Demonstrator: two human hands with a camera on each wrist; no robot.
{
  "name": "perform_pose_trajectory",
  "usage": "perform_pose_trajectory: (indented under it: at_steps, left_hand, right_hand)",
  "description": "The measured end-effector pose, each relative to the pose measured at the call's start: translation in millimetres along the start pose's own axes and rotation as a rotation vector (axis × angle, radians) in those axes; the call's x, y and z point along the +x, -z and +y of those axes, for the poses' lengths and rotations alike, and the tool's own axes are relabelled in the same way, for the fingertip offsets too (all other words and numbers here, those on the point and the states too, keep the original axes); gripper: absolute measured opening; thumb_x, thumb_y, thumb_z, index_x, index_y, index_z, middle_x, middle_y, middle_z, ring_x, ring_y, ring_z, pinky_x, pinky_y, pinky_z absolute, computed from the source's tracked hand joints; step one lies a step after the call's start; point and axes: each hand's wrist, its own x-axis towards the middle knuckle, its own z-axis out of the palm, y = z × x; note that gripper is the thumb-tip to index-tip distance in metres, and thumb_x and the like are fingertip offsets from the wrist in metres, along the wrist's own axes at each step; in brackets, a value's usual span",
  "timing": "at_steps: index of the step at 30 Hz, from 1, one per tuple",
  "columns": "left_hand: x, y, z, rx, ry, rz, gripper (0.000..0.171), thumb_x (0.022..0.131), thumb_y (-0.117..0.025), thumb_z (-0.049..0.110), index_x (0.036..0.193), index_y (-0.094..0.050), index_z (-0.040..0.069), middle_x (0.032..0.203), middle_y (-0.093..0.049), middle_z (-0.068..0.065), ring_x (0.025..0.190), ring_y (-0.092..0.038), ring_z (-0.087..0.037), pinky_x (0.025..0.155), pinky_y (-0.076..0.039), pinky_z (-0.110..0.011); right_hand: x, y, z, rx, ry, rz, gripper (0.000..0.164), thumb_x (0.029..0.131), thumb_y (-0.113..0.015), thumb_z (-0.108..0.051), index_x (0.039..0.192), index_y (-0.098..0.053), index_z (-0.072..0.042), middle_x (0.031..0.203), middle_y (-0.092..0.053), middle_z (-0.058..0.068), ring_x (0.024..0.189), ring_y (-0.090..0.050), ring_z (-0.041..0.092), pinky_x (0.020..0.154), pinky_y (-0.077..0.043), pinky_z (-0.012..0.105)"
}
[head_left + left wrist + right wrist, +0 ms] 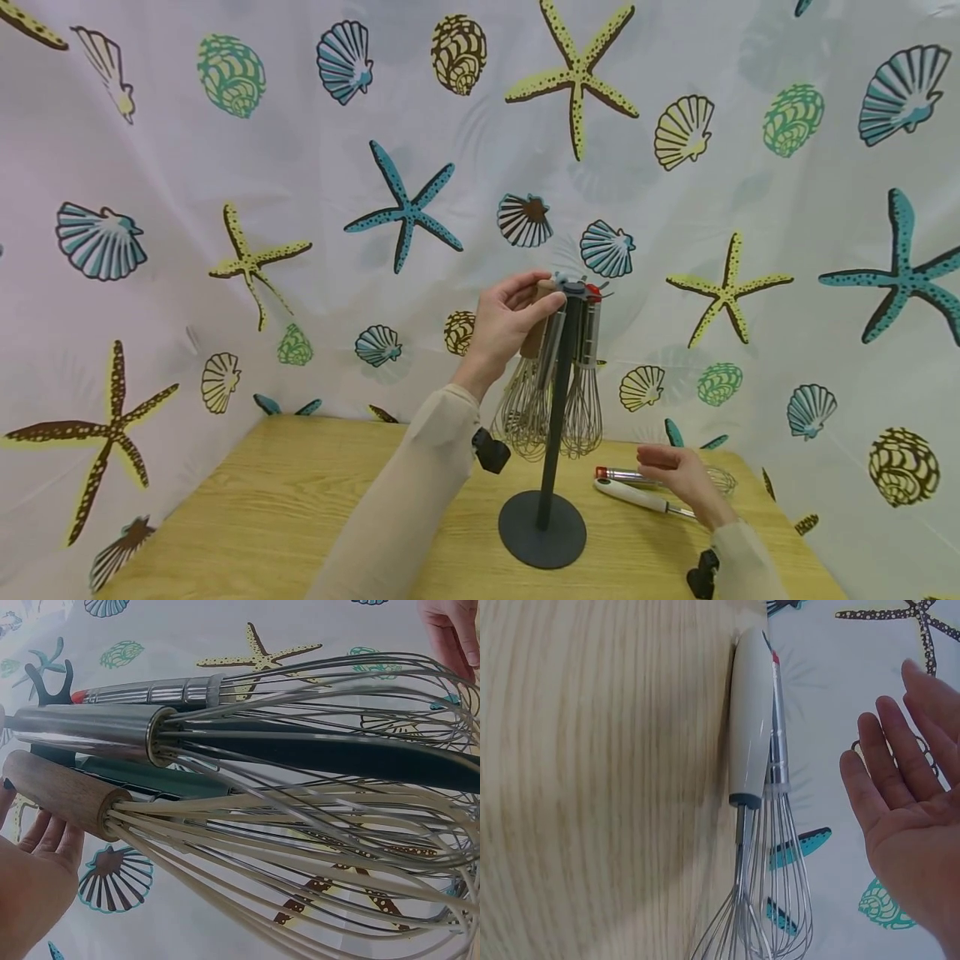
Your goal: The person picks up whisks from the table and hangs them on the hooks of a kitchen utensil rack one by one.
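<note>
My left hand [510,321] is at the top of a black stand [556,417], its thumb and fingertips pinching the upper end of a metal-handled whisk [94,733]. Beside it hangs a wooden-handled whisk [67,793], with the left hand's other fingers [52,832] behind the wood. Another whisk with a red-tipped metal handle [592,329] hangs on the stand's right side. My right hand [682,477] is held above the table, fingers extended and apart from anything. Below it lie a white-handled whisk [750,720] and a red-tipped metal whisk [778,727], side by side.
The stand's round black base [525,542] rests on the wooden table [300,500]. A green handle [154,776] shows behind the hanging whisks. A white curtain [285,150] printed with shells and starfish surrounds the table's back and sides.
</note>
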Motion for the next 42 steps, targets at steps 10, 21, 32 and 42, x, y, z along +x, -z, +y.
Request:
perform_pose_trajectory:
  at_steps: [10, 21, 32, 42]
  left_hand:
    - [0.8, 1.4, -1.3, -0.009, 0.006, 0.001, 0.043, 0.090, -0.072, 0.015, 0.130, -0.061, 0.003, 0.127, -0.065, -0.016, 0.115, -0.063, -0.019, 0.095, -0.053, -0.034]
    - [1.6, -0.1, -1.1, -0.035, 0.018, -0.008, 0.042, 0.089, -0.073, 0.016, 0.128, -0.063, 0.005, 0.126, -0.066, -0.012, 0.117, -0.063, -0.018, 0.097, -0.052, -0.033]
    - [0.3, 1.3, 1.2, -0.024, 0.009, -0.005, 0.041, 0.090, -0.073, 0.015, 0.128, -0.063, 0.004, 0.126, -0.066, -0.013, 0.119, -0.062, -0.019, 0.098, -0.052, -0.035]
    - [0.1, 3.4, 0.5, -0.015, 0.012, -0.006, 0.042, 0.089, -0.073, 0.016, 0.128, -0.063, 0.004, 0.127, -0.065, -0.014, 0.119, -0.062, -0.020, 0.098, -0.052, -0.039]
  right_hand:
    - [-1.3, 1.1, 9.8, -0.021, -0.039, -0.073, 0.043, 0.091, -0.070, -0.013, 0.131, -0.060, 0.001, 0.131, -0.062, 0.022, 0.114, -0.063, 0.030, 0.096, -0.051, 0.045]
    - [-3.1, 2.6, 23.4, -0.049, -0.041, -0.087, 0.046, 0.090, -0.069, -0.005, 0.132, -0.056, 0.007, 0.129, -0.061, 0.027, 0.112, -0.064, 0.032, 0.090, -0.055, 0.041]
    - [2.1, -4.1, 27.3, -0.106, -0.125, -0.105, 0.048, 0.085, -0.075, -0.005, 0.130, -0.060, 0.003, 0.127, -0.064, 0.022, 0.116, -0.061, 0.034, 0.092, -0.054, 0.042]
    - [-0.5, -3.0, 37.2, -0.103, 0.023, -0.262, 0.045, 0.083, -0.070, 0.007, 0.127, -0.058, 0.013, 0.123, -0.063, 0.029, 0.111, -0.063, 0.038, 0.090, -0.054, 0.043]
